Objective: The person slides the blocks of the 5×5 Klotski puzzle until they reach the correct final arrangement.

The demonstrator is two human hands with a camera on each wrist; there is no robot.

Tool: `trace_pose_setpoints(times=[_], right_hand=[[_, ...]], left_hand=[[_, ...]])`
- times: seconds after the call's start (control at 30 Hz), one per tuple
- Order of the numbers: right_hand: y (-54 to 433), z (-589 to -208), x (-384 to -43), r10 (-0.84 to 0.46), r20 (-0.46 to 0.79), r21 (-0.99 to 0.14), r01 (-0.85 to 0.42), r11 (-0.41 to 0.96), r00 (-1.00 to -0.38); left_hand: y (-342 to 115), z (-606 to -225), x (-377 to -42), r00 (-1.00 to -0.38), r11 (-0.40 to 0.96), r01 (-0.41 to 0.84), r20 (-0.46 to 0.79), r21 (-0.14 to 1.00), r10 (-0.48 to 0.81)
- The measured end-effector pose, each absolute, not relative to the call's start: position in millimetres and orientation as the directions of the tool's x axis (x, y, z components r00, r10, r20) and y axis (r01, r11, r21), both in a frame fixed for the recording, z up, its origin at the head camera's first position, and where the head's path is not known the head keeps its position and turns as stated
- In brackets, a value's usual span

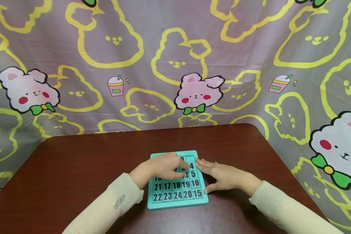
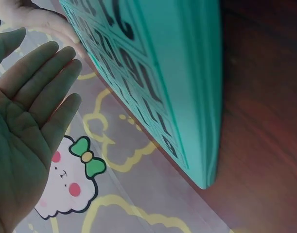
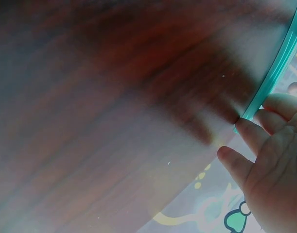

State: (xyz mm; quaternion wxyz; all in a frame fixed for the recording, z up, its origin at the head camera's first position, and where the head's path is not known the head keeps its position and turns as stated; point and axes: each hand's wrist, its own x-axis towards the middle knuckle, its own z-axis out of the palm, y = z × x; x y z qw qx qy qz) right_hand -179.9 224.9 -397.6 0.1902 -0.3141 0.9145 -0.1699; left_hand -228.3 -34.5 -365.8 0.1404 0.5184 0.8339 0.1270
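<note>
A turquoise number slide puzzle (image 1: 178, 205) lies flat on the table, its square tiles printed with black numbers. Its top right slot holds no tile, and the 4 tile (image 1: 191, 166) sits just below that gap. My left hand (image 1: 166, 165) reaches over the upper left of the board and hides several tiles. Its index fingertip is close to the 4 tile; whether it touches cannot be told. In the left wrist view its fingers (image 2: 46, 73) are extended. My right hand (image 1: 222, 175) rests along the board's right edge, fingers fairly straight, thumb near the lower side.
The dark red-brown table (image 1: 90, 162) extends around the board on all sides. A curtain (image 1: 152, 48) with rabbit and drink-cup prints hangs behind the table and along both sides. Pale sleeves (image 1: 108, 204) cover both forearms.
</note>
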Motion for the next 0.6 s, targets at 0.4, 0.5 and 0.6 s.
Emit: trace_pose_setpoints(times=[0.4, 0.5, 0.6], right_hand=[[226, -398, -180, -0.638, -0.236, -0.424, -0.513, 0.746, -0.733], [226, -398, -180, -0.633, -0.243, -0.422, -0.507, 0.751, -0.735], [226, -398, -180, -0.629, -0.249, -0.422, -0.502, 0.755, -0.736]], left_hand=[[-23, -370, -225, -0.392, 0.415, 0.838, -0.136, 0.354, 0.91], [-21, -372, -227, -0.4, 0.428, 0.831, -0.153, 0.355, 0.904], [-20, -373, -230, -0.413, 0.444, 0.821, -0.164, 0.359, 0.896]])
